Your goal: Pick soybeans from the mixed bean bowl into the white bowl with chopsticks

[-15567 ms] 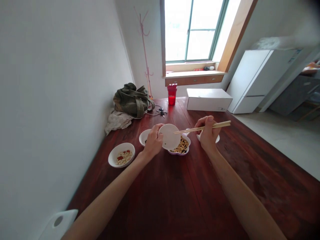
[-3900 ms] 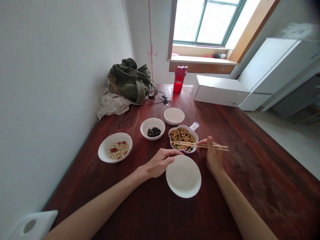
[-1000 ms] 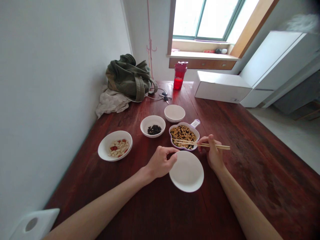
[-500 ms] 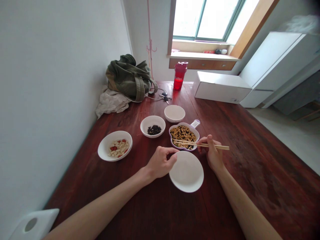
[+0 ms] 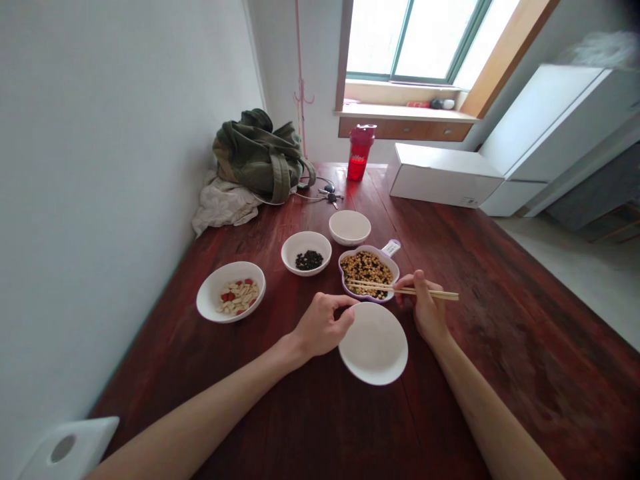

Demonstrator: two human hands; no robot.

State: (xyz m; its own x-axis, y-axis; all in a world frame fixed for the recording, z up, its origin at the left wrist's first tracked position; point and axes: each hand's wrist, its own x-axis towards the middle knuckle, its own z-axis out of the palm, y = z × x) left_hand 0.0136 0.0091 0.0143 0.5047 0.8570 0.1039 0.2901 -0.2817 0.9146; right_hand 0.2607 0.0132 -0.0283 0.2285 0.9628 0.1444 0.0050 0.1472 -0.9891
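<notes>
My right hand (image 5: 425, 303) is closed around a pair of chopsticks (image 5: 434, 293), whose tips reach into a purple-rimmed handled dish (image 5: 391, 247). Yellow kernels and black beans (image 5: 367, 267) lie mixed in that dish. With thumb and forefinger my left hand (image 5: 325, 323) pinches the upper left rim of a white bowl (image 5: 375, 347), in which I see no food. Beyond the left hand stands a white bowl (image 5: 286, 252) with black beans (image 5: 309, 260) in it. Further left, a white bowl (image 5: 206, 300) holds pale and reddish nuts or seeds (image 5: 239, 297).
Another white bowl (image 5: 349, 227) stands behind the handled dish. At the back of the wooden table (image 5: 300, 427) are a green bag (image 5: 255, 157), keys (image 5: 331, 196), a red shaker bottle (image 5: 361, 153) and a white box (image 5: 445, 175). A wall (image 5: 125, 167) borders the left side.
</notes>
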